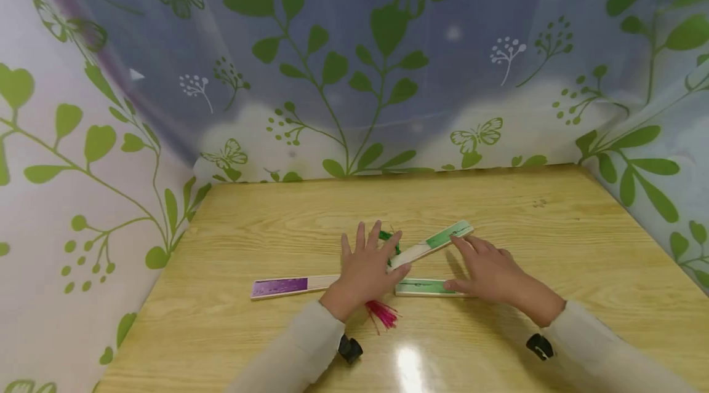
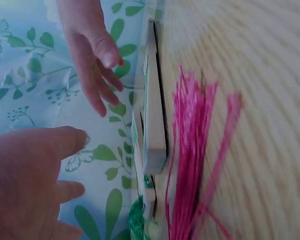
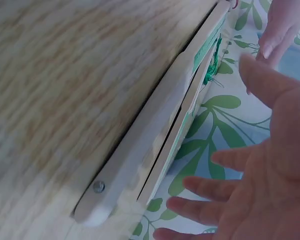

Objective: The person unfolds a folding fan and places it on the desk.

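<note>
Three folded fans lie on the table: one with a purple panel at the left, a slanted green one at the right, and a lower green one in front of it. With fingers spread, my left hand hovers over the middle, hiding the purple fan's right end. My right hand is above the right ends of both green fans, fingers extended; the right wrist view shows it apart from them. A pink tassel lies below my left wrist, and a green tassel shows beside its fingers.
The wood-grain table is bounded at the back and sides by leaf-patterned cloth. Black wrist straps show under both sleeves. A bright reflection lies near the table's front.
</note>
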The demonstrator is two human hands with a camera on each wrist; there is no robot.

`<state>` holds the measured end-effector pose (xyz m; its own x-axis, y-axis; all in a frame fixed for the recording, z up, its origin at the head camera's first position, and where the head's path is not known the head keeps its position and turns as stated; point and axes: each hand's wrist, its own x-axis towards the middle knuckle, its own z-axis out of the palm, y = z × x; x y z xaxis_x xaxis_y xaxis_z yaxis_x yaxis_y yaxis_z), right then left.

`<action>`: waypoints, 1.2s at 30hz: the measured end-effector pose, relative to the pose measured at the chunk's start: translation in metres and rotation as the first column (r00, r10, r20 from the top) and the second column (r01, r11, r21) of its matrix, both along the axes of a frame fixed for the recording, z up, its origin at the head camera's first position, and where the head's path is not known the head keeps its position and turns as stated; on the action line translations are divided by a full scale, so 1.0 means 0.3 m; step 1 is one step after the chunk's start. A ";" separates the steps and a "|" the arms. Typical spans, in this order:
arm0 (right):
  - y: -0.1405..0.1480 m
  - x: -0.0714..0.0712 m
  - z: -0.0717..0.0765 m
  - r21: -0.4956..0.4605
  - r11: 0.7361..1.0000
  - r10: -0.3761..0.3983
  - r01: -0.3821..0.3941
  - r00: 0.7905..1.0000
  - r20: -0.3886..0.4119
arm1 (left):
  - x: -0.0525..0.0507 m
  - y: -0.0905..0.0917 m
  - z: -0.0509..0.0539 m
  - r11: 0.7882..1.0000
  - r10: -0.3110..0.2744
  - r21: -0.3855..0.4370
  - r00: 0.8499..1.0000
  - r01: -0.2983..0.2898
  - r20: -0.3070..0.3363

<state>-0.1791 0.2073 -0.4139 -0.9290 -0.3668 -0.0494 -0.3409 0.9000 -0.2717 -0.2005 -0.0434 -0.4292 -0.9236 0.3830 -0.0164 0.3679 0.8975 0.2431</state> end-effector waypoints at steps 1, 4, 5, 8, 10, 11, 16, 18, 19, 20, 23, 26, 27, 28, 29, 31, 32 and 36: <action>0.004 0.000 -0.001 0.002 1.000 0.008 -0.008 1.000 0.016 | 0.002 0.004 0.000 1.000 -0.011 0.003 1.000 0.011 0.004; 0.015 -0.004 -0.001 0.022 0.999 0.032 -0.033 0.999 0.041 | 0.006 0.015 0.003 0.999 -0.055 0.001 0.999 0.055 -0.001; 0.018 -0.005 0.001 0.030 0.999 0.040 -0.041 0.998 0.049 | 0.007 0.018 0.005 0.997 -0.071 -0.007 0.997 0.071 -0.010; 0.025 -0.007 0.009 0.067 0.996 0.061 -0.066 0.995 0.075 | 0.012 0.027 0.007 0.992 -0.126 -0.032 0.991 0.125 -0.042; 0.031 -0.010 0.014 0.083 0.993 0.075 -0.084 0.992 0.101 | 0.015 0.033 0.005 0.987 -0.154 -0.046 0.986 0.152 -0.062; 0.034 -0.011 0.016 0.092 0.991 0.085 -0.096 0.990 0.109 | 0.017 0.036 0.004 0.986 -0.164 -0.052 0.984 0.160 -0.068; 0.046 -0.014 0.012 0.102 0.985 0.127 -0.140 0.984 0.122 | 0.031 0.049 0.001 0.980 -0.190 -0.078 0.979 0.183 -0.080; 0.046 -0.010 0.009 0.092 0.985 0.136 -0.148 0.983 0.126 | 0.040 0.053 -0.002 0.977 -0.201 -0.094 0.976 0.193 -0.087; 0.046 -0.008 0.007 0.087 0.985 0.138 -0.150 0.982 0.129 | 0.043 0.054 -0.007 0.975 -0.208 -0.103 0.974 0.199 -0.087; 0.047 -0.007 0.006 0.076 0.986 0.140 -0.151 0.981 0.132 | 0.046 0.055 -0.010 0.972 -0.217 -0.111 0.972 0.207 -0.091; 0.048 -0.006 0.003 0.044 0.989 0.134 -0.142 0.980 0.147 | 0.047 0.057 -0.020 0.965 -0.240 -0.129 0.966 0.227 -0.098; 0.054 -0.009 0.001 0.014 0.991 0.127 -0.131 0.978 0.163 | 0.044 0.059 -0.026 0.961 -0.257 -0.136 0.962 0.243 -0.097; 0.058 -0.010 0.000 0.007 0.992 0.125 -0.128 0.978 0.167 | 0.043 0.060 -0.028 0.959 -0.260 -0.139 0.961 0.245 -0.097; 0.059 -0.010 -0.002 0.003 0.993 0.120 -0.122 0.977 0.175 | 0.043 0.060 -0.029 0.959 -0.261 -0.142 0.961 0.246 -0.093; 0.060 -0.010 -0.004 -0.001 0.993 0.115 -0.117 0.977 0.182 | 0.044 0.060 -0.030 0.958 -0.261 -0.144 0.961 0.247 -0.090; 0.061 -0.009 -0.009 -0.002 0.994 0.108 -0.110 0.976 0.190 | 0.046 0.060 -0.031 0.960 -0.256 -0.142 0.964 0.243 -0.079; 0.061 -0.009 -0.012 -0.004 0.994 0.109 -0.111 0.975 0.191 | 0.047 0.060 -0.032 0.961 -0.252 -0.138 0.965 0.241 -0.072; 0.055 -0.007 -0.017 -0.012 0.994 0.110 -0.110 0.973 0.203 | 0.055 0.058 -0.036 0.965 -0.242 -0.120 0.969 0.234 -0.055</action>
